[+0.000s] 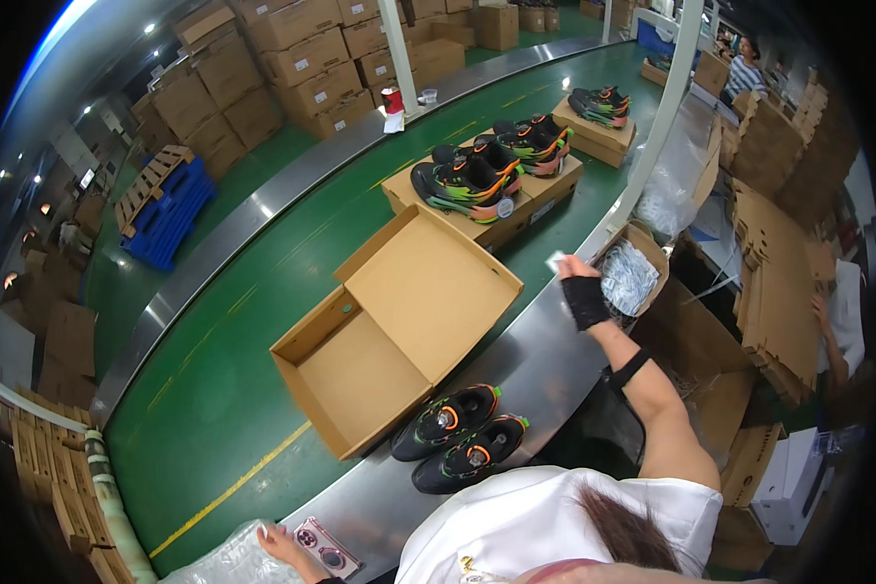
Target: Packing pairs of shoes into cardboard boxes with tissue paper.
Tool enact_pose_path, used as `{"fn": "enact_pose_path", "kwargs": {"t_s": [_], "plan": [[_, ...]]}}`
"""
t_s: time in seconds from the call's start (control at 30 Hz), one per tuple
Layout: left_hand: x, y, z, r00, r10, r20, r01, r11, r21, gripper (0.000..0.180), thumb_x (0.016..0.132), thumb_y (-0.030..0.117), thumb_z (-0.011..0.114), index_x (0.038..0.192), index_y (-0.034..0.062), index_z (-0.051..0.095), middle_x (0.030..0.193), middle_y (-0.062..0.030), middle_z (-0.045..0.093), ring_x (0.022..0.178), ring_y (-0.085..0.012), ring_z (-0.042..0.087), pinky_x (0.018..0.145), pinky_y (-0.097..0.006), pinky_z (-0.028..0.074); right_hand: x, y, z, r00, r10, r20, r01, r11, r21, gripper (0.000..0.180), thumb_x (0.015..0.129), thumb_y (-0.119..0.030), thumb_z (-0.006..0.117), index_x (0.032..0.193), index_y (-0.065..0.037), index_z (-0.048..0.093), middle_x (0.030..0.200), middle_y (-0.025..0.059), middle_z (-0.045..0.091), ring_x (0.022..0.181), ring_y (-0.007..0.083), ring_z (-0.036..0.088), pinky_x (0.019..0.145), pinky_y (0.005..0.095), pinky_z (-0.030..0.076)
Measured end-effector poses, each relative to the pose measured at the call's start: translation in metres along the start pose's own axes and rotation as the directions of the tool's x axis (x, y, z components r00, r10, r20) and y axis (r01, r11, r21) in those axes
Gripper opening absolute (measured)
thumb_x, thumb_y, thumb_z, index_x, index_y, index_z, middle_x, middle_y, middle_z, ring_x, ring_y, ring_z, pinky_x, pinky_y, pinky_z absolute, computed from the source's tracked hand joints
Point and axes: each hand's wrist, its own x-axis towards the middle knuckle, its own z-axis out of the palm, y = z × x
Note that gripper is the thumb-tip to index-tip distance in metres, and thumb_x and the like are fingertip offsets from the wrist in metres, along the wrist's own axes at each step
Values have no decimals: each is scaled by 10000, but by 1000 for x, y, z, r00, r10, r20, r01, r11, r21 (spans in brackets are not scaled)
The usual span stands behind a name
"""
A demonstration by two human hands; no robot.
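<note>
In the head view, pinching a small white piece [556, 262] at right of centre, clamped between the fingertips of the right hand [582, 290]; cannot tell its long axis. Holding fingers of the left hand [283, 546] loosely apart beside crinkled clear plastic [226, 562], lower left. Facing a square-edged, gaping cardboard box [360, 368] at centre, with bare green surface [248, 326] leftward. Finding black shoes [460, 435] below on smooth metal [547, 365], pointing toe-first lower left.

Factory: conveyor [214, 341], stacked cartons [307, 60]
</note>
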Motion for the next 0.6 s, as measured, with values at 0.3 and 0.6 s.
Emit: {"fn": "enact_pose_path", "kwargs": {"t_s": [0.3, 0.6], "plan": [[11, -82, -122, 902, 365, -231, 18, 504, 864, 444, 829, 364, 449, 1164, 73, 426, 1123, -171, 496, 984, -311, 505, 767, -467, 395, -113, -157, 158, 575, -513, 638, 418, 854, 310, 446, 709, -208, 604, 1095, -50, 447, 987, 200, 511, 906, 354, 518, 753, 400, 434], [-24, -64, -130, 902, 431, 33, -67, 64, 996, 452, 831, 451, 409, 1015, 66, 559, 1052, -160, 548, 945, -277, 527, 761, -467, 365, -211, -221, 173, -52, -295, 954, 682, 687, 250, 429, 717, -285, 601, 1045, -32, 489, 906, 165, 607, 861, 306, 588, 711, 419, 442]]}}
